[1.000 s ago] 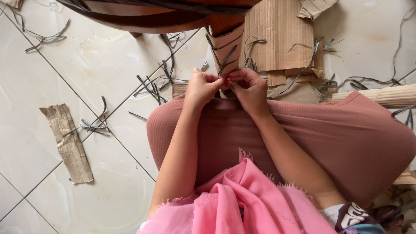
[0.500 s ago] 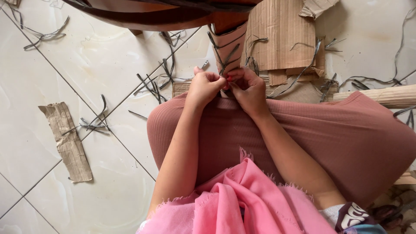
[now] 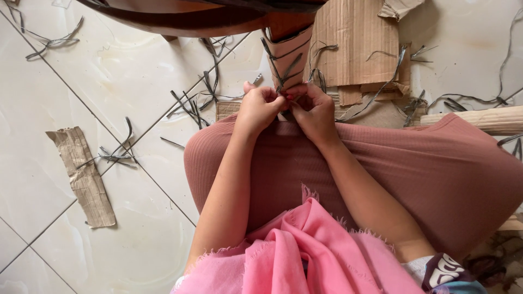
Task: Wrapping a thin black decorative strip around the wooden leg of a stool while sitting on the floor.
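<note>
My left hand (image 3: 257, 109) and my right hand (image 3: 311, 109) meet above my knees, fingers pinched together on a thin grey strap (image 3: 280, 73). The strap winds around a cardboard-wrapped wooden furniture leg (image 3: 289, 51) that stands just beyond my hands. The leg joins a dark brown wooden frame (image 3: 185, 16) along the top of the view. My lap is covered by a ribbed dusty-rose skirt (image 3: 425, 179), and a pink scarf (image 3: 305, 256) hangs near the bottom. The exact spot where my fingertips hold the strap is hidden by my knuckles.
Cut grey strap pieces (image 3: 201, 100) lie scattered on the pale tiled floor (image 3: 109, 81). A torn cardboard strip (image 3: 83, 177) lies at the left. A larger cardboard sheet (image 3: 357, 46) lies behind the leg, and a pale wooden piece (image 3: 479, 120) sticks out at the right.
My hands have stayed at the leg, with only small shifts of the fingers on the strap. Nothing else has moved.
</note>
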